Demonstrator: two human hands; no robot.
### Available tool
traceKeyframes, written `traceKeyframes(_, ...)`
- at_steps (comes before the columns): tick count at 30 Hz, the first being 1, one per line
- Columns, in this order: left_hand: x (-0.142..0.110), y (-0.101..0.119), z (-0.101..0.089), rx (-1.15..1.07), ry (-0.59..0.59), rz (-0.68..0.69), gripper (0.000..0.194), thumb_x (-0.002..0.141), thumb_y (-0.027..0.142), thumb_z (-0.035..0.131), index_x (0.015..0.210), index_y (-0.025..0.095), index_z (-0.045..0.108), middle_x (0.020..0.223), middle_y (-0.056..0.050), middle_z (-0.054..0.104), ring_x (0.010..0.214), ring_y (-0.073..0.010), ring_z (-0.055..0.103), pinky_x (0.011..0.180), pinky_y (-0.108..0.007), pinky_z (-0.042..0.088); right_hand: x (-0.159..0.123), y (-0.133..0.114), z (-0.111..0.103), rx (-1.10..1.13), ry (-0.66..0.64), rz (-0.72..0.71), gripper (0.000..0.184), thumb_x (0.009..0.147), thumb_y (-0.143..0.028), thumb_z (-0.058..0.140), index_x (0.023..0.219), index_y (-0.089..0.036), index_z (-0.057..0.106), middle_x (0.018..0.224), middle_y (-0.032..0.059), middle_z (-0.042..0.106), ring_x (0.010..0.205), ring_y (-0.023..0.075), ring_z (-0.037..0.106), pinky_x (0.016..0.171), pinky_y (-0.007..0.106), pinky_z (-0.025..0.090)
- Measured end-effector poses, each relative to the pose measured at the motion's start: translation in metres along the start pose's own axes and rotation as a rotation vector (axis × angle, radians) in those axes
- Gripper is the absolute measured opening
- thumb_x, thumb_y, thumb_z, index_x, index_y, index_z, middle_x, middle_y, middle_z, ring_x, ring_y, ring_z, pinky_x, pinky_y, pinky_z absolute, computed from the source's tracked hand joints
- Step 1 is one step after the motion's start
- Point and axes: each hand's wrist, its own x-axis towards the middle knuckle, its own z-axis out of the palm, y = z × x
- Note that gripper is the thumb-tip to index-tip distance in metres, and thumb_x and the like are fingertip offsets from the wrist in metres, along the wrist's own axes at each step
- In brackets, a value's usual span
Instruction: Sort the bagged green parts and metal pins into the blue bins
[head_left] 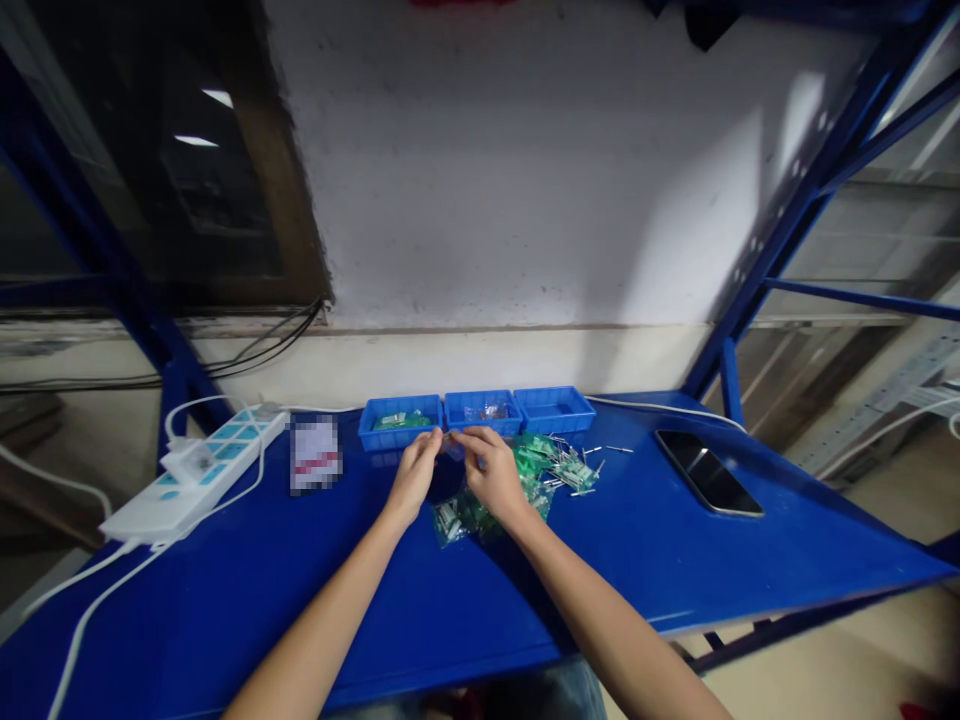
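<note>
My left hand (415, 476) and my right hand (493, 474) meet fingertip to fingertip in front of the blue bins. Both are closed in a pinch around something too small to make out. Beneath and beside my right hand lie green-tinted plastic bags (534, 462) with small parts in them. A loose heap of thin metal-ended pieces (574, 470) spreads to the right of the bags. Behind my hands stand a left blue bin (364, 434) with green-bagged items, a middle blue bin (517, 424) with small coppery pieces, and a right blue bin (553, 409).
A white power strip (176, 505) with a plugged-in charger and looping white cables lies at the left. Beside it is a blurred-out card (315, 455). A black phone (709, 473) rests at the right on the blue table (675, 570). Blue frame posts rise on both sides.
</note>
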Motion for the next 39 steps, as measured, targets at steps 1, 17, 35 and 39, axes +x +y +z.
traceKeyframes(1, 0.001, -0.002, -0.001, -0.020, 0.004, -0.035, 0.036, 0.082, 0.048, 0.050, 0.089, 0.016, 0.064, 0.086, -0.005, 0.066, 0.081, -0.0183, 0.060, 0.067, -0.026, 0.044, -0.001, 0.000, 0.000, -0.022, -0.015, -0.022, 0.042, 0.076, -0.005, 0.041, 0.104, -0.021, 0.067, 0.108, 0.0084, 0.060, 0.101, 0.0194, 0.055, 0.091, 0.032, 0.043)
traceKeyframes(17, -0.008, 0.008, 0.003, 0.666, 0.065, 0.635, 0.018, 0.084, 0.024, 0.054, 0.099, 0.023, 0.064, 0.104, -0.005, 0.061, 0.100, -0.0204, 0.053, 0.088, -0.035, 0.041, 0.014, 0.000, -0.012, 0.446, 0.236, 0.379, 0.021, 0.078, -0.036, 0.056, 0.080, -0.016, 0.060, 0.068, 0.0013, 0.061, 0.062, 0.0134, 0.056, 0.062, 0.025, 0.044)
traceKeyframes(35, 0.007, -0.024, 0.007, 0.341, -0.064, 0.110, 0.010, 0.081, 0.023, 0.051, 0.083, 0.017, 0.059, 0.077, 0.000, 0.060, 0.058, -0.0097, 0.051, 0.058, -0.021, 0.042, 0.007, 0.012, -0.012, -0.232, 0.021, 0.178, 0.032, 0.087, -0.038, 0.044, 0.095, -0.016, 0.066, 0.060, 0.0026, 0.059, 0.064, 0.0183, 0.054, 0.064, 0.028, 0.041)
traceKeyframes(39, 0.005, -0.016, 0.005, 0.324, 0.012, 0.336, 0.007, 0.079, 0.015, 0.050, 0.079, 0.018, 0.057, 0.086, -0.002, 0.053, 0.069, -0.0109, 0.052, 0.061, -0.021, 0.043, 0.007, 0.013, -0.004, 0.188, -0.045, 0.389, 0.036, 0.084, -0.045, 0.046, 0.073, -0.016, 0.064, 0.053, -0.0005, 0.057, 0.049, 0.0124, 0.051, 0.050, 0.023, 0.036)
